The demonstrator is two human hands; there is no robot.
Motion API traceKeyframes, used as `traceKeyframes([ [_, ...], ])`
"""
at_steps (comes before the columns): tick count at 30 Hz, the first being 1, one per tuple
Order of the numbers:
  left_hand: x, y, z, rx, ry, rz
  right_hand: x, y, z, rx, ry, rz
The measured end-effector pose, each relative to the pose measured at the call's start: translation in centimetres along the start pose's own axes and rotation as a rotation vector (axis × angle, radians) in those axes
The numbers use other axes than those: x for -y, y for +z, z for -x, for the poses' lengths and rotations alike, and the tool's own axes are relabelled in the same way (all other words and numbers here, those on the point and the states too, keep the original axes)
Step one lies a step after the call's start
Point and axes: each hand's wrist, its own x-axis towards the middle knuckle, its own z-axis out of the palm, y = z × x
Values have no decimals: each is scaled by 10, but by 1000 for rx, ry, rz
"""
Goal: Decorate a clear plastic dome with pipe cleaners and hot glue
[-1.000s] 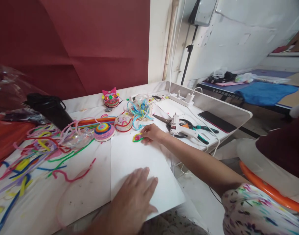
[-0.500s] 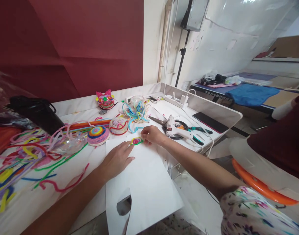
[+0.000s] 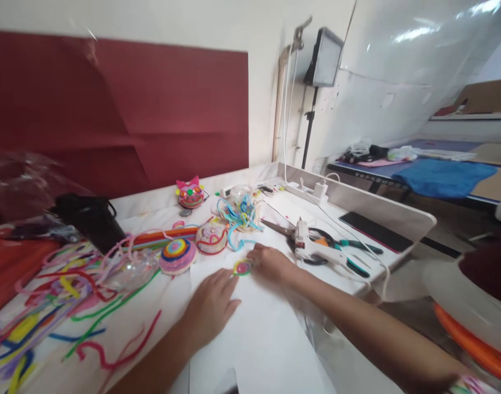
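Observation:
A small eye-shaped pipe-cleaner coil [image 3: 242, 267], green and yellow around a pinkish-red middle, lies on a white paper sheet [image 3: 254, 328]. From the left, my left hand [image 3: 212, 302] rests on the sheet with its fingertips against the coil's edge. Its fingers are stretched out and the thumb stands apart. At the coil's other end, my right hand [image 3: 272, 265] has curled fingers pinched at its right edge. The fingers partly hide that end. Just beyond the sheet sit a dome wound in rainbow rings [image 3: 177, 255] and a paler dome with red trim [image 3: 211, 237].
Loose pipe cleaners [image 3: 61, 290] spread over the table's left side. A white glue gun [image 3: 311, 243], scissors [image 3: 278, 226] and teal-handled pliers [image 3: 357, 257] lie right of my right hand. A pink cat-eared mask [image 3: 190, 194] stands at the back. A white cable [image 3: 344, 219] crosses the right side.
The camera view has tilted upward and shifted, so the table sits lower and more wall shows. Both hands stay at the coil, with little visible change in their hold.

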Motion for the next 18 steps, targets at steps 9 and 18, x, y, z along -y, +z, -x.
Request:
traceKeyframes([
  [9,0,4,4,33,-44,-75,3,2,-5,46,-37,112],
  [18,0,3,3,43,-42,-71,26,-24,24,-258,-135,-210],
])
